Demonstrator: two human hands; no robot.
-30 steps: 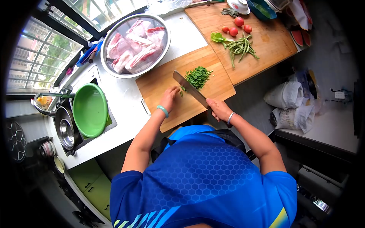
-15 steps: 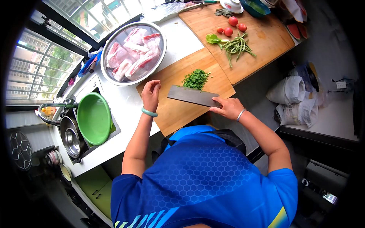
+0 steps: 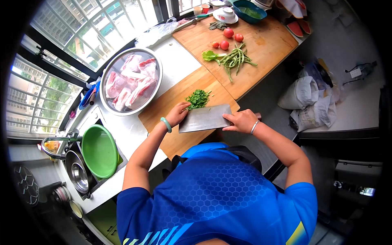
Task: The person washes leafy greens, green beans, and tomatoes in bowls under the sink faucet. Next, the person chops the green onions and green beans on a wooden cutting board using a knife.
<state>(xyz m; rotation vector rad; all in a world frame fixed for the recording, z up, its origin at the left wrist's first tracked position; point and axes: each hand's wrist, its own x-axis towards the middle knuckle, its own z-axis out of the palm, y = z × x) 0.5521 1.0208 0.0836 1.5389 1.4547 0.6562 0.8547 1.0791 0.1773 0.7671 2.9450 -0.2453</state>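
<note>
My right hand (image 3: pixel 241 121) grips a cleaver (image 3: pixel 207 117) by its handle end. The cleaver's broad grey face is turned up, and its blade spans the near part of a wooden cutting board (image 3: pixel 161 104). A small heap of chopped green leaves (image 3: pixel 198 99) lies just beyond the blade's far edge. My left hand (image 3: pixel 178 113), with a pale green bangle at the wrist, is at the left end of the blade. Its fingers are stretched out and their tips touch the near left side of the heap. Part of the cleaver's handle is hidden by my right hand.
A second board (image 3: pixel 261 30) carries green beans (image 3: pixel 237 59), several tomatoes (image 3: pixel 224 45) and a leafy stalk (image 3: pixel 210 55). Left of the boards stands a metal bowl (image 3: pixel 160 81) of raw meat. A green basin (image 3: pixel 99 151) sits at the sink. White sacks (image 3: pixel 304 94) stand at right.
My left hand has come right and down onto the edge of the chopped leaves. The cleaver has turned so that its broad face shows more. The whole view has shifted somewhat.
</note>
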